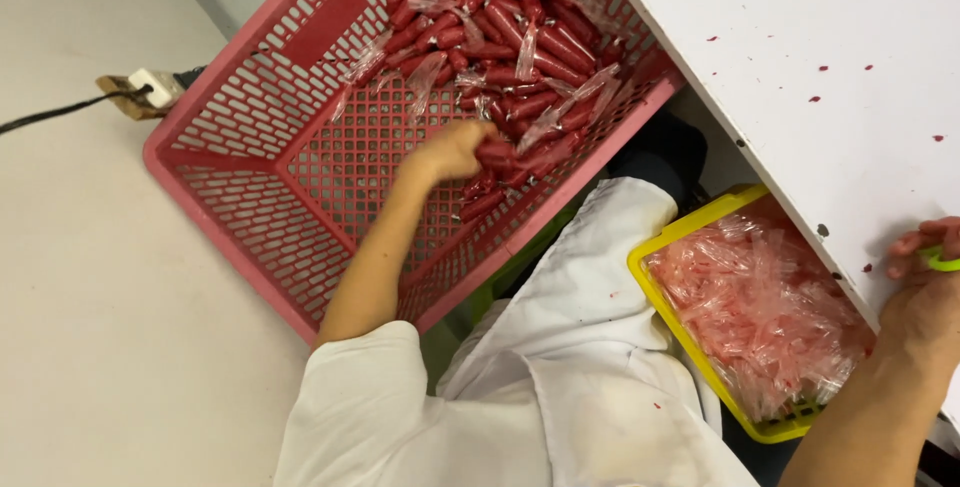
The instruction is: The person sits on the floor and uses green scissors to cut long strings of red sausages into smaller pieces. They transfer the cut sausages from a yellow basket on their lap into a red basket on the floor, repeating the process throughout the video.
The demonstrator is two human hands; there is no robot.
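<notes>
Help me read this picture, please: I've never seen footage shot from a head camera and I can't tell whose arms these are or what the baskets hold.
The camera sits on a person's head and looks straight down, so both arms belong to that person, who wears a white coat. The left hand reaches into a pink plastic crate on the floor and closes on some of the red sausages piled there, many still in clear wrappers. The right hand rests on the edge of a white table speckled with red and holds a small green tool; what kind it is I cannot tell. Below the table edge, a yellow basket is full of crumpled, pink-stained clear wrappers.
</notes>
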